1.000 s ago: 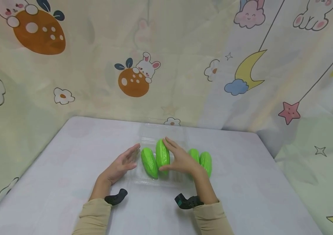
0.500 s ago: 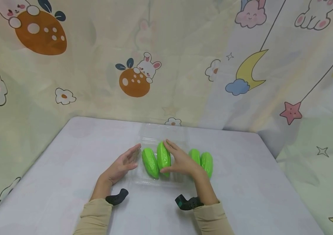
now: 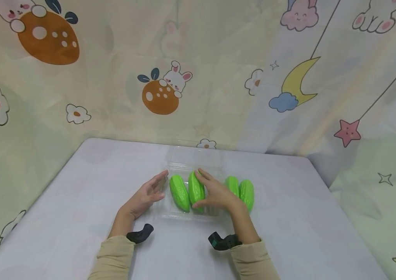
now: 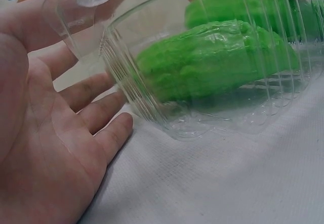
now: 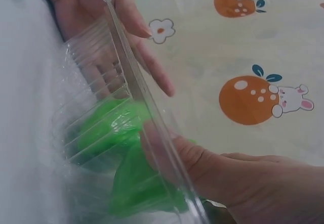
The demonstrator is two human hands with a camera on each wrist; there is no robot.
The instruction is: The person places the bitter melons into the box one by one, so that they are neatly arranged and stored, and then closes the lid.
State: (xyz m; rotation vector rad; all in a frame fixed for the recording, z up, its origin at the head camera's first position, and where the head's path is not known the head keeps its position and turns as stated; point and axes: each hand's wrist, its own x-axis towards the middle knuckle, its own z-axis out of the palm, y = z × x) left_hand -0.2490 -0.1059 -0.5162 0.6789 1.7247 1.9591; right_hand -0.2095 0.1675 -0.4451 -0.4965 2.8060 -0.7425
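A clear plastic box point(image 3: 178, 216) lies with its hinged lid folded back. Inside on the left rests a bumpy, bright green bitter melon point(image 3: 179, 193). Beside it, toward the right of the box, my right hand point(image 3: 220, 194) holds a second bitter melon point(image 3: 196, 188), fingers at its far end and thumb at its near end. In the right wrist view that thumb point(image 5: 197, 158) reaches over the box's rim. My left hand point(image 3: 144, 198) stands at the box's left side with relaxed, spread fingers; in the left wrist view its fingertips point(image 4: 119, 128) are right at the clear wall.
Two more green bitter melons point(image 3: 246, 194) lie side by side on the white table point(image 3: 299, 225), right of the box and partly behind the right wrist. The transparent lid point(image 3: 196, 157) extends toward the patterned curtain point(image 3: 211, 77) at the back.
The bitter melon in my right hand has moved slightly right and down into the box, away from the other one. My left hand stays at the box's side.
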